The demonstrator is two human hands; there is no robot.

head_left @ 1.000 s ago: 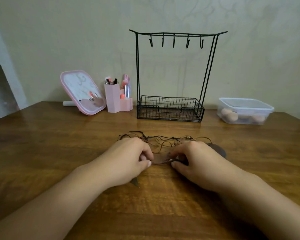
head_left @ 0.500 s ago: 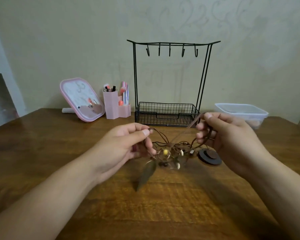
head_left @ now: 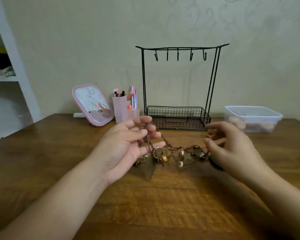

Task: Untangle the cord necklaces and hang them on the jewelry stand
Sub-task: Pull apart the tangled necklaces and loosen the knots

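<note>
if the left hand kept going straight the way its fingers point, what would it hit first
Probably the jewelry stand: the left hand, pinching the cord necklaces, points up and away toward the stand's wire basket. The pink brush holder is close to that line; depth is unclear.

A pink-framed mirror (head_left: pixel 93 104) is propped at the far left of a wooden tabletop (head_left: pixel 42 153), just beside a pink holder (head_left: pixel 122 108) stocked with cosmetics. A lidded clear plastic container (head_left: pixel 253 118) is seen far right, white shelving (head_left: pixel 5 66) beyond.

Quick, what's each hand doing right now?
Left hand: pinches the tangled cord necklaces.
Right hand: fingers curled at the tangle's other end; blurred, grip cannot be told.
</note>
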